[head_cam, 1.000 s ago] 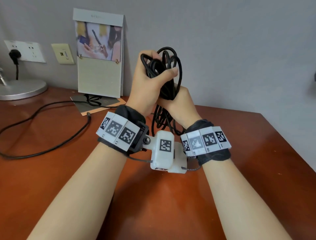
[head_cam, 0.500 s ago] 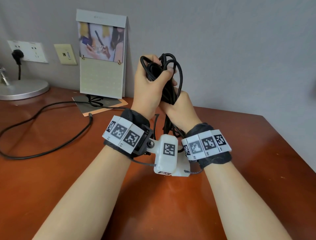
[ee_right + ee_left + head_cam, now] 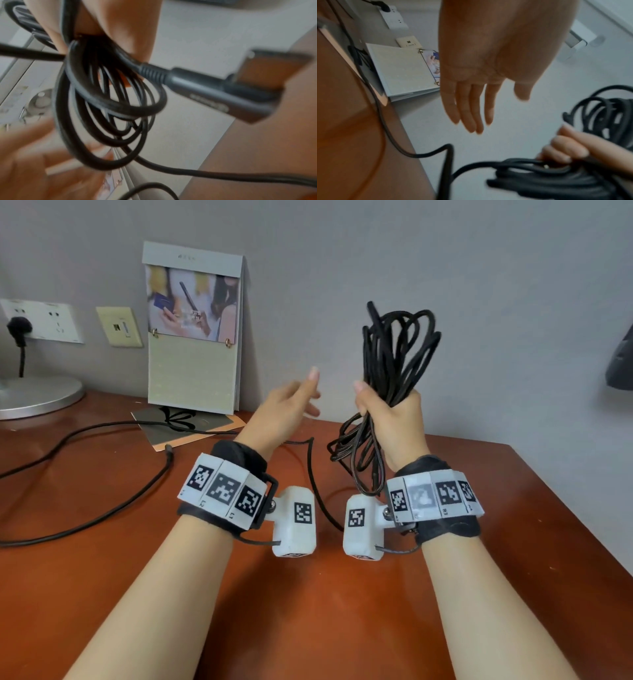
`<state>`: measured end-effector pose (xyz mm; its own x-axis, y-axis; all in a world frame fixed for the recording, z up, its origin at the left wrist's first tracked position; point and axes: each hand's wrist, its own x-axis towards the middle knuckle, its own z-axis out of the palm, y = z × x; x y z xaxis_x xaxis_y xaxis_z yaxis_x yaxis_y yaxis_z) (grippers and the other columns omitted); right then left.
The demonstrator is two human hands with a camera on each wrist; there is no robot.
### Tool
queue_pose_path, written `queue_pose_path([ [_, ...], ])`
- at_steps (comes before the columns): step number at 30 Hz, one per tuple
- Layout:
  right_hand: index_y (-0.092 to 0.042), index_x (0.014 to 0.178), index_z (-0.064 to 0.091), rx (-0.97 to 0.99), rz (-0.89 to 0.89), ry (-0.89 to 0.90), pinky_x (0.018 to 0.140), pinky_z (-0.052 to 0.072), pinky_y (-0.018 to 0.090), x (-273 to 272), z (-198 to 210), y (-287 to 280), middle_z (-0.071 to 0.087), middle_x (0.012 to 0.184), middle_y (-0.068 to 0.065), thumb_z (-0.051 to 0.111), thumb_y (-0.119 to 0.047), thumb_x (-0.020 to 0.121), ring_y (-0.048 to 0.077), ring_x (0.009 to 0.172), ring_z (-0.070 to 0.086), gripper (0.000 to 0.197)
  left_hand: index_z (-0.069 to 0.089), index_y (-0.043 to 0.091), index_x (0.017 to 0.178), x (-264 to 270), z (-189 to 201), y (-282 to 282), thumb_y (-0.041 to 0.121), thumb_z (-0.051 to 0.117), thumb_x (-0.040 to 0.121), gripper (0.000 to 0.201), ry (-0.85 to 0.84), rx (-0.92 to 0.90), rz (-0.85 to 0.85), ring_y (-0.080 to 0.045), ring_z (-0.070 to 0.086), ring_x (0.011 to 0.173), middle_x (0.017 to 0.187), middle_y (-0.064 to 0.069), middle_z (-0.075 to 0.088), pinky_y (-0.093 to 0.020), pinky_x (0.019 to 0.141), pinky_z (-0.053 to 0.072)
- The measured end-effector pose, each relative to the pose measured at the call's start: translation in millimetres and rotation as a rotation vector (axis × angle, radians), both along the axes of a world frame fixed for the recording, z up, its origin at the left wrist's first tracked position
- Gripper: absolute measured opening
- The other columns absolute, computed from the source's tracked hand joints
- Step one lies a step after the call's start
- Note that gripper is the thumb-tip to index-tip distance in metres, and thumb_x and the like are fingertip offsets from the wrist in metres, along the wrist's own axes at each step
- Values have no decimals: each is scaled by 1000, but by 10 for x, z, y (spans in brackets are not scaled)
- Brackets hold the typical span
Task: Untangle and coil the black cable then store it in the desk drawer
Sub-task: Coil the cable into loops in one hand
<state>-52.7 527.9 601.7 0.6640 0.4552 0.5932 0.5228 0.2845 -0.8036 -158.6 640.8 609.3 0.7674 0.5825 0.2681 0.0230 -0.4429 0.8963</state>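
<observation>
The black cable (image 3: 397, 344) is gathered into a bundle of loops, upright above the brown desk (image 3: 308, 594). My right hand (image 3: 387, 409) grips the bundle round its middle, with loops sticking out above and hanging below the fist. One loose strand (image 3: 313, 470) trails from the bundle down to the desk. In the right wrist view a grey plug (image 3: 205, 92) sticks out of the hanging loops (image 3: 111, 108). My left hand (image 3: 301, 398) is open just left of the bundle, apart from it; its straight fingers (image 3: 471, 115) hold nothing. No drawer is in view.
A standing calendar (image 3: 193, 337) leans on the wall behind the hands, with a card (image 3: 185, 426) lying before it. A lamp base (image 3: 34, 395), a wall socket (image 3: 41, 320) and another black cord (image 3: 102, 508) lie to the left. The desk's right edge (image 3: 565, 508) is close.
My left hand has let go of the bundle, opened and moved left. My right hand has carried the bundle to the right, so the hands now stand apart.
</observation>
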Motion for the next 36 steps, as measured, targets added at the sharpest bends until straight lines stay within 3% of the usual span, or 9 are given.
queue_pose_path([
  [3, -14, 54, 46, 154, 23, 62, 65, 41, 20, 91, 66, -78, 47, 51, -8, 56, -7, 90, 9, 54, 46, 39, 57, 16, 116, 67, -113, 17, 55, 47, 90, 48, 268, 41, -41, -14, 63, 90, 97, 0, 67, -37, 85, 54],
  [6, -15, 54, 46, 256, 49, 92, 68, 41, 18, 138, 126, -140, 47, 50, -10, 54, -5, 91, 8, 55, 46, 39, 49, 18, 128, 116, -200, 12, 51, 63, 83, 57, 327, 53, 47, -18, 58, 99, 121, -4, 55, -27, 66, 54],
  [9, -12, 56, 45, 284, 49, 106, 67, 42, 15, 138, 141, -152, 46, 48, -11, 53, -4, 92, 7, 54, 47, 38, 37, 20, 137, 95, -270, 54, 34, 75, 77, 72, 426, -17, 74, -23, 60, 102, 129, -8, 49, -33, 66, 59],
  [13, -12, 55, 45, 294, 48, 119, 69, 43, 14, 111, 138, -133, 47, 48, -11, 53, -2, 92, 6, 55, 47, 38, 35, 8, 137, 86, -284, 50, 11, 64, 88, 57, 496, -146, -75, -11, 66, 59, 77, -7, 71, -23, 56, 57],
  [17, -12, 55, 46, 293, 51, 125, 68, 43, 13, 128, 143, -161, 47, 49, -10, 53, -3, 91, 7, 55, 47, 38, 59, -1, 108, 99, -279, 195, 12, 45, 98, 22, 236, -103, 142, -6, 50, 38, 62, -6, 65, -18, 41, 45],
  [22, -10, 57, 45, 316, 42, 158, 65, 43, 13, 167, 150, -205, 46, 49, -7, 52, -3, 92, 8, 54, 46, 37, 54, 1, 115, -13, -213, 428, 20, 34, 102, 30, -42, -176, 371, -15, 46, 51, 65, -6, 56, -23, 50, 40],
  [27, -10, 59, 47, 328, 27, 168, 64, 43, 15, 167, 141, -190, 46, 50, -6, 52, -3, 92, 7, 54, 46, 35, 42, 15, 135, 26, -208, 372, 27, 62, 88, 52, 132, 100, 344, -28, 53, 114, 128, -14, 51, -37, 96, 44],
  [32, -10, 58, 46, 299, 69, 136, 68, 43, 15, 135, 154, -179, 45, 51, -5, 51, -3, 93, 9, 56, 46, 36, 57, 18, 120, 172, -199, 0, 12, 58, 90, 31, -5, 200, 111, -16, 61, 95, 113, 0, 61, -27, 80, 49],
  [36, -10, 59, 46, 301, 98, 115, 68, 43, 17, 100, 186, -185, 45, 52, -4, 51, -3, 93, 10, 56, 45, 35, 58, 16, 119, 268, -235, -150, 12, 46, 97, 26, 48, 42, -31, -25, 66, 89, 117, -7, 63, -36, 79, 53],
])
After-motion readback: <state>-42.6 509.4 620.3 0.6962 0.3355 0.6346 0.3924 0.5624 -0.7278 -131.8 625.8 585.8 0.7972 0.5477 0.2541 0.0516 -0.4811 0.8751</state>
